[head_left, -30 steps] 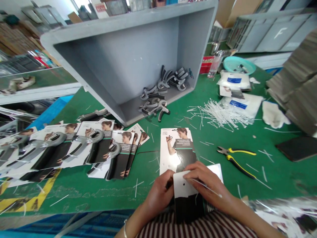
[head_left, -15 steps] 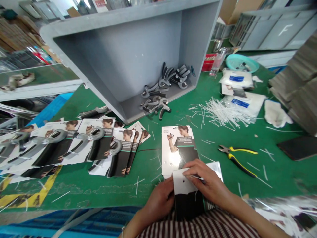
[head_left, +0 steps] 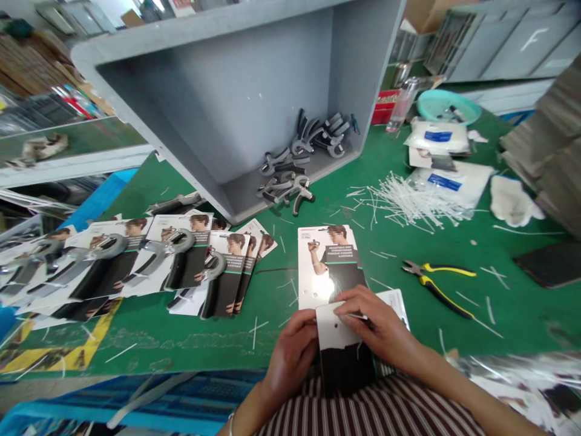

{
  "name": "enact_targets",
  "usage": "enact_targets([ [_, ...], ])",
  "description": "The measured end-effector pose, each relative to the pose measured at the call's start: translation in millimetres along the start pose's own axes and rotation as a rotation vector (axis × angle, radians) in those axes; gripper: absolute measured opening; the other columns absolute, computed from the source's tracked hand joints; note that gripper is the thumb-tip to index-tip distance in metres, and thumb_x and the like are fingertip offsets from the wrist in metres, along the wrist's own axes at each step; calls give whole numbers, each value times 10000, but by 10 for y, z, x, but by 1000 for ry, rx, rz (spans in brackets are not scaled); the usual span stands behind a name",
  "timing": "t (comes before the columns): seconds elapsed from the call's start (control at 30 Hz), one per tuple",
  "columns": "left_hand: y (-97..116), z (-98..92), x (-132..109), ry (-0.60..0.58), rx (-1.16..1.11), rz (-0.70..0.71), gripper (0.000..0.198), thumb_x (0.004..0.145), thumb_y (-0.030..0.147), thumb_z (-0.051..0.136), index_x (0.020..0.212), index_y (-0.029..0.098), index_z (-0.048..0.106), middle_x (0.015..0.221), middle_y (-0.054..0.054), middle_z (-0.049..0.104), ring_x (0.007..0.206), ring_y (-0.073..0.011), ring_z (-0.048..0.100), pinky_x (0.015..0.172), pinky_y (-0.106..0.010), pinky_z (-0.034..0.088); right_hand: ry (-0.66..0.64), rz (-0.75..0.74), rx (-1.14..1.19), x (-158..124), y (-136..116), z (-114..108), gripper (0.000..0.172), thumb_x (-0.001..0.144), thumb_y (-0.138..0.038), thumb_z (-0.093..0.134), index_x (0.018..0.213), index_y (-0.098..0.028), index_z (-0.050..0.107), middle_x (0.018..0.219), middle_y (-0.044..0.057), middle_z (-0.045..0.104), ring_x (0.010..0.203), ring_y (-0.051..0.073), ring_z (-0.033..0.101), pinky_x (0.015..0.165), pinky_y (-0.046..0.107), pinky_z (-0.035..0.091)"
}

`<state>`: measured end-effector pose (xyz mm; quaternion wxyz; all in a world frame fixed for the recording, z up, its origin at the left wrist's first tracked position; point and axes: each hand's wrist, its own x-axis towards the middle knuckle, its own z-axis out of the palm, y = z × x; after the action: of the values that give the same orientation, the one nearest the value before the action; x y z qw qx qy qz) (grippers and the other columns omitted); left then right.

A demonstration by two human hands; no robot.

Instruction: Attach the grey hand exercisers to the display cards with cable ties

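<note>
Pinching a white-topped card (head_left: pixel 338 327) between my left hand (head_left: pixel 290 357) and right hand (head_left: pixel 379 321); grey bin (head_left: pixel 218 109), upper centre, holds grip strengtheners (head_left: pixel 295 175); nearby card (head_left: pixel 329 260) reads "Adjustable Grip Strengthener".

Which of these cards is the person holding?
The card between the left hand and right hand, white-topped with a punched hole; the printed cards lie on the table.

left hand (head_left: pixel 290 357): 1 | right hand (head_left: pixel 381 321): 1 | held card (head_left: pixel 329 333): 1 | pliers (head_left: pixel 424 272): 1 | grey bin (head_left: pixel 213 109): 1 | teal basin (head_left: pixel 429 104): 1

place: packing workshop | seen: green workbench (head_left: pixel 281 297), grey plastic bin (head_left: pixel 213 109), packaging cards (head_left: pixel 329 266), cable ties (head_left: pixel 408 203), pliers (head_left: pixel 438 289)
</note>
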<state>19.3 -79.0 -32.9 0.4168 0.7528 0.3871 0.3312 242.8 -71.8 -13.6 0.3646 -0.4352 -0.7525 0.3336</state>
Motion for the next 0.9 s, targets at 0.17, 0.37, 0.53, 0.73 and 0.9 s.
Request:
enact_targets([
  [0.17, 68, 195, 237, 3, -177, -126, 224, 888, 116, 565, 1019, 196, 728, 913, -43, 680, 754, -146, 566, 679, -231, 451, 14, 14, 6, -21, -19, -37, 130, 960, -165, 538, 1044, -247, 594, 1093, 49, 639, 1030, 188, 570, 896, 350, 430],
  [0.37, 151, 173, 296, 19, -285, -212, 218, 900, 138, 554, 993, 203, 740, 962, -42, 692, 848, -162, 600, 777, -250, 473, 24, 67, 0, -66, -22, -65, 127, 960, -168, 527, 1037, -248, 588, 1099, 58, 623, 1049, 201, 558, 897, 357, 431],
  [0.53, 140, 154, 222, 6, -286, -273, 169, 896, 152, 558, 949, 186, 715, 961, -47, 692, 854, -165, 612, 777, -255, 472, -23, 12, -16, -54, -46, -89, 150, 932, -189, 577, 1069, -251, 577, 1146, 68, 618, 1050, 210, 553, 907, 377, 439],
  [0.73, 145, 113, 221, 4, -648, -426, 259, 891, 275, 605, 1121, 175, 537, 984, -61, 705, 826, -167, 657, 726, -257, 507, -39, -3, -91, -24, -61, -69, 76, 907, -197, 604, 960, -251, 600, 1176, 68, 605, 1048, 229, 548, 901, 403, 438],
  [0.9, 246, -116, 336, 40, -418, -412, 297, 988, 379, 419, 1120, 175, 590, 981, -60, 687, 828, -162, 630, 757, -266, 495, -72, 23, -101, -29, -112, -72, 82, 957, -182, 520, 937, -243, 571, 1215, 64, 591, 1071, 222, 533, 929, 412, 431],
])
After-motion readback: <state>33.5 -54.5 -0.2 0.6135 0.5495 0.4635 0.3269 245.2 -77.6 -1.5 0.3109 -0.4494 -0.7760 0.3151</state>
